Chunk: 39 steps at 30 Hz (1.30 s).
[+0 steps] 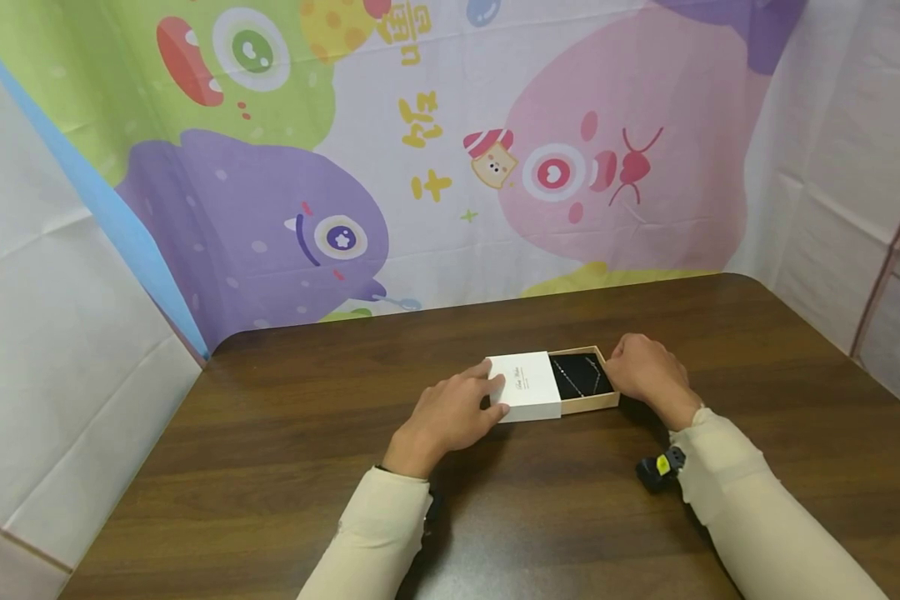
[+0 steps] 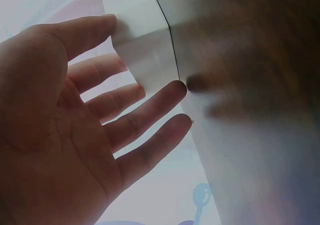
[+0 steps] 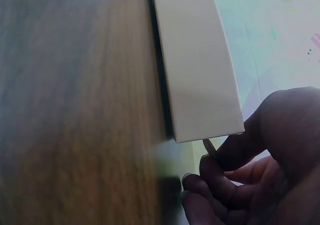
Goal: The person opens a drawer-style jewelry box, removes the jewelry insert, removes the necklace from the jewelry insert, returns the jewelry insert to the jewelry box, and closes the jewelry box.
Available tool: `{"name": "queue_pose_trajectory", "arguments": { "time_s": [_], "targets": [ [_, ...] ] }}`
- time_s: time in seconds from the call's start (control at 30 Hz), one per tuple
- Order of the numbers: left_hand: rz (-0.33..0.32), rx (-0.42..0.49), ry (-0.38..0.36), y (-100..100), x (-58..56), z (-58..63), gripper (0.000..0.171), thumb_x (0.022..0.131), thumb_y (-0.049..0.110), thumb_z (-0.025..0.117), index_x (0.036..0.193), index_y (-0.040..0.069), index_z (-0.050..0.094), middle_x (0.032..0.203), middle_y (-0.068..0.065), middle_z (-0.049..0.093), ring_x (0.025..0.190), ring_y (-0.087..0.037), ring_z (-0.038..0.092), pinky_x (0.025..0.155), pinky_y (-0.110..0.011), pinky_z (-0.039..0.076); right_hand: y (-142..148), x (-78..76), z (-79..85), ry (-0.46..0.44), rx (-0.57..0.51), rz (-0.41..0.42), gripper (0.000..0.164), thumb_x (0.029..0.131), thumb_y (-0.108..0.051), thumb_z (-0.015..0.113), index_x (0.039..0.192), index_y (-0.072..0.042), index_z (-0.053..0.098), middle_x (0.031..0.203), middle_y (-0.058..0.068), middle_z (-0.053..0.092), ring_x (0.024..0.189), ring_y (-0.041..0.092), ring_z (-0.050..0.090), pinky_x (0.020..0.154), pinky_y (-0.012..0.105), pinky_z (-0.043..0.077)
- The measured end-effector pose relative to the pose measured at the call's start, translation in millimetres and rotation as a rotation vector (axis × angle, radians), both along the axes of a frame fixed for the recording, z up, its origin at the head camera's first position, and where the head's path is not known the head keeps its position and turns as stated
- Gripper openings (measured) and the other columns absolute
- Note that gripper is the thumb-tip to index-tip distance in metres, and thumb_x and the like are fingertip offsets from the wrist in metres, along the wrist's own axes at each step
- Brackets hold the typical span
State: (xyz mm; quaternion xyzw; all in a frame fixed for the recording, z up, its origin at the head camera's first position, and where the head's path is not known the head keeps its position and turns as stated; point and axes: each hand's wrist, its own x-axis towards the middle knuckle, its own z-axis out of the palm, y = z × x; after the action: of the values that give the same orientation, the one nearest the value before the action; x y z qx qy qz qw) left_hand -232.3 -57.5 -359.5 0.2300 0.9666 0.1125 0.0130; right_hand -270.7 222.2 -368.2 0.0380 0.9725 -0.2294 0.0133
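A white box sleeve (image 1: 534, 385) with small printed lettering lies on the table. From its right end protrudes a tan drawer (image 1: 591, 403), partly slid out. Inside the drawer a thin chain (image 1: 595, 375) rests on a black insert (image 1: 579, 382). My left hand (image 1: 450, 408) grips the sleeve's left end between thumb and fingers; in the left wrist view the two lowest fingers extend past the box. At the drawer's outer end is my right hand (image 1: 648, 373), pinching a small pull tab (image 3: 209, 147) between thumb and index finger.
The box lies on a dark brown wooden table (image 1: 285, 492). Behind its far edge hangs a cartoon-printed cloth (image 1: 450, 250), and pale fabric walls (image 1: 67, 267) stand at both sides. A black wrist device (image 1: 658, 470) sits under the right sleeve.
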Motion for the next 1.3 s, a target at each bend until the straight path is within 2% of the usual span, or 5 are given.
{"name": "queue_pose_trajectory", "arguments": {
  "time_s": [0.37,0.57,0.8,1.3],
  "targets": [
    [0.003,-0.005,0.002,0.1,-0.3,-1.4,0.050,0.090,0.044,0.055,0.136,0.025,0.048,0.147,-0.002,0.033,0.126,-0.023,0.042,0.093,-0.049,0.039,0.1,0.9,-0.6,-0.019,-0.004,0.001,0.022,0.084,-0.025,0.047,0.068,-0.012,0.054,0.075,0.006,0.053,0.069,0.025,0.050,0.055,0.040,0.037],
    [0.001,-0.008,0.003,0.3,0.0,-1.1,0.050,0.090,0.043,0.055,0.136,0.024,0.048,0.147,-0.002,0.033,0.127,-0.023,0.042,0.094,-0.048,0.039,0.5,1.4,-1.4,-0.012,-0.004,-0.001,0.020,0.084,-0.024,0.047,0.069,-0.012,0.054,0.074,0.005,0.052,0.068,0.025,0.049,0.054,0.040,0.037],
    [0.001,-0.006,0.008,0.4,-0.6,-0.6,0.050,0.091,0.043,0.055,0.136,0.024,0.048,0.147,-0.002,0.033,0.127,-0.023,0.042,0.093,-0.048,0.039,0.6,1.5,-0.4,-0.020,-0.009,-0.001,0.025,0.085,-0.026,0.047,0.064,-0.012,0.050,0.066,0.005,0.046,0.063,0.023,0.047,0.053,0.039,0.035],
    [0.003,-0.003,0.005,-0.1,-0.2,-1.5,0.050,0.090,0.044,0.055,0.136,0.025,0.048,0.147,-0.001,0.033,0.127,-0.023,0.042,0.093,-0.049,0.039,0.7,1.8,-0.5,-0.016,0.003,-0.017,0.033,0.086,-0.031,0.048,0.057,-0.015,0.045,0.061,0.003,0.043,0.060,0.023,0.045,0.052,0.040,0.034]
  ]
}}
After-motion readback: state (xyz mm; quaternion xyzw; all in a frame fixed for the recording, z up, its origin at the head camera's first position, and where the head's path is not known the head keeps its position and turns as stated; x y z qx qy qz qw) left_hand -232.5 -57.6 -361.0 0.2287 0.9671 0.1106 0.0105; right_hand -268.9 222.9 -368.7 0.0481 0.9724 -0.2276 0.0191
